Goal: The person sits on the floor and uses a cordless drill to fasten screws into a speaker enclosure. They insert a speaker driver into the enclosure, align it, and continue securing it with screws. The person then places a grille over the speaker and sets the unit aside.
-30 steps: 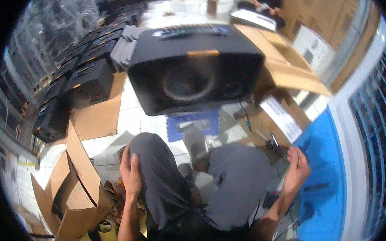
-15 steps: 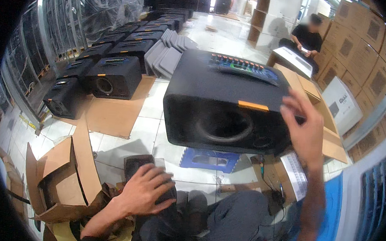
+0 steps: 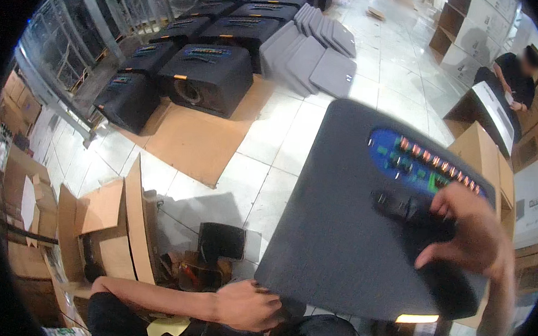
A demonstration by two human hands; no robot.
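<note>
A black speaker cabinet (image 3: 339, 221) stands large in front of me, its top face turned up toward me. Set into that face are a blue control panel with a row of orange knobs (image 3: 439, 160) and a dark handle (image 3: 393, 203). My right hand (image 3: 477, 233) is over the handle's right end, thumb and curled fingers apart; contact with it cannot be made out. My left hand (image 3: 248, 305) is at the cabinet's near left corner with fingers folded; what lies under them is hidden. An orange-yellow tag (image 3: 417, 319) marks the near edge.
Several black speakers (image 3: 213, 75) stand in rows on cardboard at the left, beside stacked grey panels (image 3: 316, 54). An open carton (image 3: 109, 220) lies near my left arm. At the right, a person sits by a white-topped box (image 3: 494, 114) and stacked cartons.
My view has come closer and swung left, showing more of the cabinet's top. The right hand has moved from its right side to over the handle; the left has closed and reached its corner.
</note>
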